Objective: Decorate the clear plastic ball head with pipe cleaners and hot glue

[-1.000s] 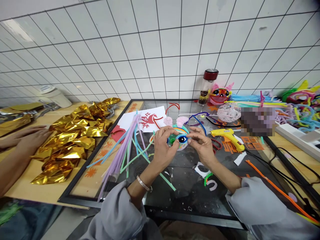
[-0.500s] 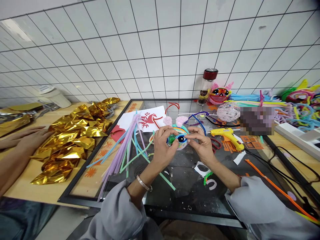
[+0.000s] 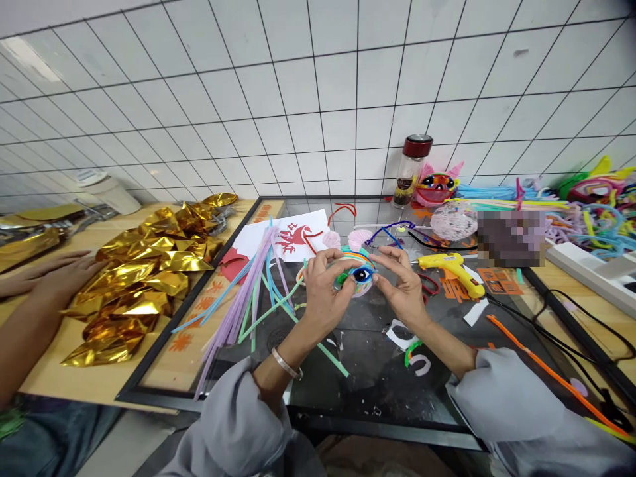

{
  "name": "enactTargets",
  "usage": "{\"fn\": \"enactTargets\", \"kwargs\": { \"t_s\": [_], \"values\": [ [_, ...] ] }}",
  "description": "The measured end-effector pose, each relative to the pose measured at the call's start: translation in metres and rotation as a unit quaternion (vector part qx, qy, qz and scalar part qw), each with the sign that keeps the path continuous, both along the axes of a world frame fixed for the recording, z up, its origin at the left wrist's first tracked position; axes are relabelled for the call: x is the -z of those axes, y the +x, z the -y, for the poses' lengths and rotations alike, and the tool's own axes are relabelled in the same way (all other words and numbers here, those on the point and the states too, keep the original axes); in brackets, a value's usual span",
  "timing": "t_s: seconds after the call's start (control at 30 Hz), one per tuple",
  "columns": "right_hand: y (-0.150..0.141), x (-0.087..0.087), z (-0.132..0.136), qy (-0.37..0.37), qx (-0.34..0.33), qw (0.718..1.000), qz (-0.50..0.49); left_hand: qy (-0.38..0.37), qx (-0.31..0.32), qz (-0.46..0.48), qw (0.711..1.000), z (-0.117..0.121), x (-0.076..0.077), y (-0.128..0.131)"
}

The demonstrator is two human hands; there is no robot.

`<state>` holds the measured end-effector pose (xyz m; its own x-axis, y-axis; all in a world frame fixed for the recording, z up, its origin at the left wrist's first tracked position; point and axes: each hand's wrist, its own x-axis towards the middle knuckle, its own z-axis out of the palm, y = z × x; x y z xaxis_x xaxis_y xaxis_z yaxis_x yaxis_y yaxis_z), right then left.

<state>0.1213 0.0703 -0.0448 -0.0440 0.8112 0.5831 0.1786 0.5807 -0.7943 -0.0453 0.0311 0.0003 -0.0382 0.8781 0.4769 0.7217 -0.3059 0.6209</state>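
Both hands meet over the dark glass mat (image 3: 368, 371) around a small colourful craft piece (image 3: 358, 273) made of pipe cleaners, with a blue eye shape and green and rainbow loops. My left hand (image 3: 322, 295) pinches its left side, fingers curled. Fingertips of my right hand (image 3: 405, 286) press on its right edge. A bundle of lilac, teal and green pipe cleaners (image 3: 248, 295) lies just left of my left hand. A yellow glue gun (image 3: 454, 270) rests right of my right hand.
Crumpled gold foil (image 3: 144, 271) covers the wooden table at left, where another person's hand (image 3: 54, 275) lies flat. A white sheet with a red paper cutting (image 3: 293, 237), a red-lidded jar (image 3: 412, 171), a pink mask (image 3: 437, 187), heaps of pipe cleaners (image 3: 591, 212) and an orange pipe cleaner (image 3: 536, 371) surround the mat.
My hands have turned the craft piece slightly and shifted their fingertips on it. The other person's hand stays on the foil.
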Motion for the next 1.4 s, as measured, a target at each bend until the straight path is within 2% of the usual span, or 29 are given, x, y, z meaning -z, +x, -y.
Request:
{"fn": "enactTargets", "kwargs": {
  "t_s": [0.1,0.2,0.33,0.5,0.7,0.9,1.1,1.3,1.4],
  "values": [
    [-0.0007,-0.0035,0.0024,0.02,0.015,1.0,0.019,0.003,0.005,0.014,1.0,-0.0002,-0.0007,0.0001],
    [-0.0005,-0.0047,0.003,0.031,-0.01,0.999,0.041,0.002,0.005,0.021,1.0,-0.0005,-0.0015,0.0],
    [0.0007,-0.0037,0.0,0.011,-0.056,0.997,0.052,-0.001,0.003,0.032,0.999,-0.001,-0.002,-0.0003],
    [0.0025,-0.0051,-0.0032,-0.006,-0.055,0.998,0.026,-0.002,0.003,0.033,0.999,-0.0007,-0.0031,-0.0004],
    [0.0048,-0.0083,-0.0038,-0.028,-0.076,0.995,0.055,-0.004,0.0,0.032,0.999,-0.0009,-0.0024,-0.0003],
    [0.0043,-0.0071,-0.003,-0.002,-0.033,0.999,0.032,0.002,0.003,0.035,0.999,-0.0006,-0.0023,-0.0001],
    [0.0042,-0.0045,-0.004,-0.021,-0.068,0.996,0.046,-0.008,-0.002,0.036,0.999,-0.0001,-0.0046,0.0],
    [0.0026,-0.005,-0.0005,-0.011,-0.012,1.0,0.026,0.001,0.004,0.041,0.999,-0.0001,-0.0039,0.0003],
    [0.0018,-0.0027,-0.002,-0.027,-0.045,0.999,0.006,0.001,0.004,0.044,0.999,-0.0007,-0.0032,0.0002]
  ]
}}
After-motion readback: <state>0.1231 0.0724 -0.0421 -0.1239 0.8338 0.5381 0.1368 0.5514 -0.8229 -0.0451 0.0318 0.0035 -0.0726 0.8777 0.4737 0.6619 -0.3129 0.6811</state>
